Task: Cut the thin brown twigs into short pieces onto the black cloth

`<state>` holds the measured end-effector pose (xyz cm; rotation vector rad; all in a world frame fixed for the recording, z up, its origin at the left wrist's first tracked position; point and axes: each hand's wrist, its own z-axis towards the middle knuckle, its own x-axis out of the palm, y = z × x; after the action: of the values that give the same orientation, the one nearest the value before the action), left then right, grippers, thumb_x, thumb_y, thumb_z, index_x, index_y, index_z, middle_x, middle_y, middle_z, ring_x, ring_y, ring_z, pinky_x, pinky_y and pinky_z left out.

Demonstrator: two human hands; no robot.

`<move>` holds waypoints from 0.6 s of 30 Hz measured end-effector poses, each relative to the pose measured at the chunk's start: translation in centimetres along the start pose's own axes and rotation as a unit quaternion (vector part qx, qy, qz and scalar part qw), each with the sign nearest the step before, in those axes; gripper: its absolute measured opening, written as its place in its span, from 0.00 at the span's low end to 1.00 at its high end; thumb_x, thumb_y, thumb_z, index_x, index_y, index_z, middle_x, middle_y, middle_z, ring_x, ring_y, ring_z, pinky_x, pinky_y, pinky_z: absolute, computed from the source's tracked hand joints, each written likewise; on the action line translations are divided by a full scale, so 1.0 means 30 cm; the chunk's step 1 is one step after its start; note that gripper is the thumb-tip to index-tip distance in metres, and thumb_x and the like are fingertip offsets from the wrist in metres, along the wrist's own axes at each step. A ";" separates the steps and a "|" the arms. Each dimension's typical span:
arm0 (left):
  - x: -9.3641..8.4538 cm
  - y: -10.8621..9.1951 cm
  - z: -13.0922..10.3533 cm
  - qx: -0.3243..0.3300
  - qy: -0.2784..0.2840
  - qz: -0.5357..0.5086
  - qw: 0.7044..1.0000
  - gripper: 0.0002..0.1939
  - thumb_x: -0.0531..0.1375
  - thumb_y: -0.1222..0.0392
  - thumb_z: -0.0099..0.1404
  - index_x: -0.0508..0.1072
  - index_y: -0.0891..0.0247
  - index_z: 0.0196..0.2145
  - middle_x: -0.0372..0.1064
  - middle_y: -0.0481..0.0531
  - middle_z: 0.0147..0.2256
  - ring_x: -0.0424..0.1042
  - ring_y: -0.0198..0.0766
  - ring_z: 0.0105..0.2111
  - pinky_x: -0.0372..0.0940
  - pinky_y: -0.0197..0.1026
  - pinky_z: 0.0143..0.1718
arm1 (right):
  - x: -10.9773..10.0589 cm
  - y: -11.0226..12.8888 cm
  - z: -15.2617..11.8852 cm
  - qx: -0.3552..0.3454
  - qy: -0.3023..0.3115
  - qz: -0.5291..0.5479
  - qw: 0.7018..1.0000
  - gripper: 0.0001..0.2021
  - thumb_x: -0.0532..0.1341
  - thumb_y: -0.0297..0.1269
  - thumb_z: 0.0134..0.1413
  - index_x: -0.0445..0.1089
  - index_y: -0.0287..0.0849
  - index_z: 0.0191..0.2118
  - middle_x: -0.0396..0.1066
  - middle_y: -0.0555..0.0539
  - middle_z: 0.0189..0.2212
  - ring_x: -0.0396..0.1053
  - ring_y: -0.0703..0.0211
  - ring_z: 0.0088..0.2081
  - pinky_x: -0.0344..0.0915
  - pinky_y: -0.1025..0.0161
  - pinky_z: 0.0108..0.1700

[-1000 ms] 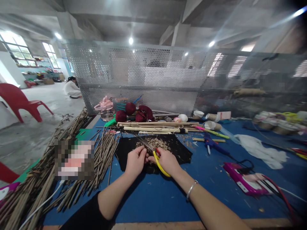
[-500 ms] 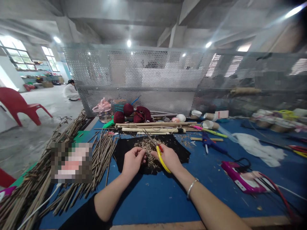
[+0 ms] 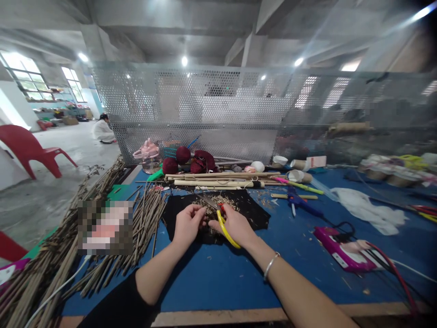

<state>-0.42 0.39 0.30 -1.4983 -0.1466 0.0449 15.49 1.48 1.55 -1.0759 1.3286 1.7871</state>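
Scissors with yellow handles (image 3: 226, 232) are gripped in my right hand (image 3: 241, 228), the blades pointing up and to the left. My left hand (image 3: 187, 224) is closed in a pinch just left of the scissors. Whatever its fingertips hold is too small or hidden to make out. Both hands are over a black cloth (image 3: 254, 212), which carries a heap of short cut brown stem bits (image 3: 227, 199). Part of that heap is hidden behind my fingers.
Thin dry sticks (image 3: 145, 223) lie in bundles on the left of the blue table (image 3: 211, 282). Behind the cloth are longer pale rods (image 3: 218, 183) and dark red yarn balls (image 3: 183, 155). A blue glue gun (image 3: 300, 205), a purple power strip (image 3: 336, 248) and white plastic (image 3: 368, 209) lie to the right.
My right hand and the scissors have shifted slightly left, towards my left hand, and the blades lean further left. My left hand stays pinched, almost in place.
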 end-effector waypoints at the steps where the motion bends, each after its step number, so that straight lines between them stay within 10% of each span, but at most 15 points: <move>1: 0.000 -0.003 -0.001 0.002 -0.003 0.003 1.000 0.15 0.60 0.50 0.51 0.68 0.66 0.29 0.67 0.47 0.19 0.65 0.30 0.16 0.60 0.31 0.18 | 0.001 0.001 -0.001 -0.004 -0.001 0.001 1.000 0.22 0.60 0.52 0.42 0.60 0.42 0.39 0.68 0.46 0.32 0.67 0.56 0.33 0.55 0.66 0.31; 18: 0.012 -0.020 -0.018 0.022 0.007 -0.009 1.000 0.12 0.61 0.54 0.50 0.70 0.67 0.27 0.68 0.48 0.19 0.67 0.31 0.19 0.62 0.32 0.22 | 0.007 0.034 -0.019 -0.065 -0.014 0.023 0.998 0.24 0.62 0.52 0.40 0.59 0.41 0.38 0.66 0.46 0.33 0.65 0.58 0.34 0.55 0.66 0.34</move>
<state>-0.04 -0.15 0.88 -1.4523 -0.1472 0.0225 14.64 0.66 1.70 -1.0930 1.2449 1.9375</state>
